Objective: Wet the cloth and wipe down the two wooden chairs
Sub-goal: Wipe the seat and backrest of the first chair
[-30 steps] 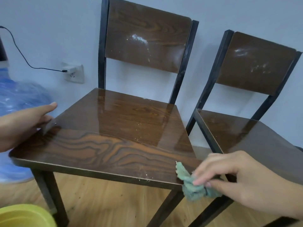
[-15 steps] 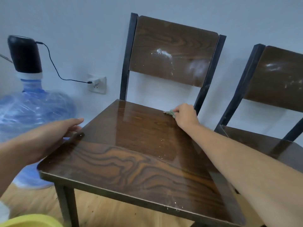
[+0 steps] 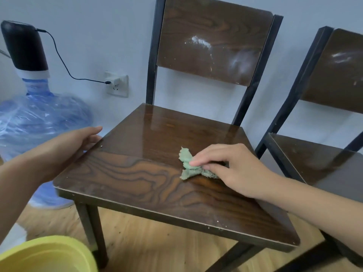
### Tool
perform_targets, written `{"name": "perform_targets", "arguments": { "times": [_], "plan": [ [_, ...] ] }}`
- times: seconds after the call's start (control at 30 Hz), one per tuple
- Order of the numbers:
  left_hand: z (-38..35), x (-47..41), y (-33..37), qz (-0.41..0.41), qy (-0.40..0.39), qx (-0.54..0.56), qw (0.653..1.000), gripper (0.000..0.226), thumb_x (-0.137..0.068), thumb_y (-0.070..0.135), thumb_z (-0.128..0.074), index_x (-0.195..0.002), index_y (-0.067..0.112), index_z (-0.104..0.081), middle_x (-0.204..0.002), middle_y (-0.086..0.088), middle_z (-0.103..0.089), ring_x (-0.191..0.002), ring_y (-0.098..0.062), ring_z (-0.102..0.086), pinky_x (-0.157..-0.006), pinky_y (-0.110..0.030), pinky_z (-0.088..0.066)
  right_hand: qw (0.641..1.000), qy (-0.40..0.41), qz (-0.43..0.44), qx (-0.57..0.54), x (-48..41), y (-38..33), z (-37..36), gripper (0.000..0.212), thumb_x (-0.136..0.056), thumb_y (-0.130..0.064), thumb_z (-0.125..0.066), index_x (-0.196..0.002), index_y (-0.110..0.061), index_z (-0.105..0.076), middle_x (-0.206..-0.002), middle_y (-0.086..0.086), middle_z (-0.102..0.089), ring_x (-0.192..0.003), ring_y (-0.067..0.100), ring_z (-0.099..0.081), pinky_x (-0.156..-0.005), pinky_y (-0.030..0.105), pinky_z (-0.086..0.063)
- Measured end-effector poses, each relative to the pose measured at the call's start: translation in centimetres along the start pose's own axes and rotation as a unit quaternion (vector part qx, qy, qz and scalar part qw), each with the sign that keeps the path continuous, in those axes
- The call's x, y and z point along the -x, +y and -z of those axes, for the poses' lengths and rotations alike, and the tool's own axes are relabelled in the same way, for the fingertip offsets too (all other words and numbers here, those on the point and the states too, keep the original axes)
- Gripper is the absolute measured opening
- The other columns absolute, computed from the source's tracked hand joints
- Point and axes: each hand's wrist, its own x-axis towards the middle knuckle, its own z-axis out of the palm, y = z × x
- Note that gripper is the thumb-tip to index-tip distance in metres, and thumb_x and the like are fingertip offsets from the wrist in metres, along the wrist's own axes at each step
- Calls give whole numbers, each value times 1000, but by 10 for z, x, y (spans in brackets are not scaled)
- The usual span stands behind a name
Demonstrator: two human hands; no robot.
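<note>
A dark wooden chair [image 3: 137,179] with a black metal frame stands in front of me, its seat glossy and wet-looking. White dust streaks mark its backrest [image 3: 212,40]. My right hand [image 3: 231,169] presses a crumpled green cloth [image 3: 188,165] onto the middle of the seat. My left hand [image 3: 72,144] rests against the seat's left edge, fingers extended. A second, similar chair [image 3: 318,160] stands to the right, with white smears on its backrest too.
A large blue water jug [image 3: 39,122] with a black pump on top stands at the left by the wall. Its cable runs to a wall socket [image 3: 116,86]. A yellow basin [image 3: 49,256] sits on the wooden floor at the bottom left.
My right hand has drawn the cloth from the seat's back edge near the backrest toward me, to the middle of the seat. The left hand stays on the left edge.
</note>
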Motion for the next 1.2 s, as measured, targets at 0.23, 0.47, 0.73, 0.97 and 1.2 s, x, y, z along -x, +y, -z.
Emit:
{"name": "perform_targets", "arguments": {
  "times": [0.23,0.47,0.73,0.97,1.2],
  "plan": [
    [-2,14,3,5,11,-31,999,61,-92,62,-55,-117,11,-77,-108,-7,-82,-108,-37,-73,-102,-49,-53,991,-82,99,-22,99,-39,28,44,-88,12,-65,-105,-24,-83,-116,-13,-76,-108,7,-71,-87,25,-59],
    [1,21,4,-4,16,-18,1000,54,-97,56,-53,-89,9,-77,-101,-15,-81,-84,-36,-72,-99,-51,-52,977,105,-169,81,-27,43,62,35,-101,0,-55,-118,-21,-78,-124,2,-74,-100,8,-64,-84,9,-45],
    [15,16,-4,-12,21,-7,1000,51,-104,48,-48,-108,5,-75,-111,-23,-77,-91,-38,-71,-88,-50,-54,964,132,-224,52,-140,51,-14,27,-100,-3,-56,-118,-7,-76,-129,15,-70,-121,31,-62,-107,36,-50],
    [29,9,-9,-17,11,24,1000,52,-104,47,-47,-117,3,-73,-116,-23,-74,-93,-37,-71,-83,-47,-58,1000,-8,7,-11,-172,-73,-85,29,-100,-9,-59,-121,-18,-76,-128,2,-74,-125,18,-62,-109,24,-41],
    [34,11,-17,-18,9,47,999,52,-106,42,-46,-121,-4,-66,-106,-22,-72,-91,-37,-72,-86,-44,-58,985,-78,145,-48,-127,-120,-98,27,-99,-6,-62,-115,-20,-79,-118,-6,-75,-111,7,-64,-101,17,-43]
  ]
}}
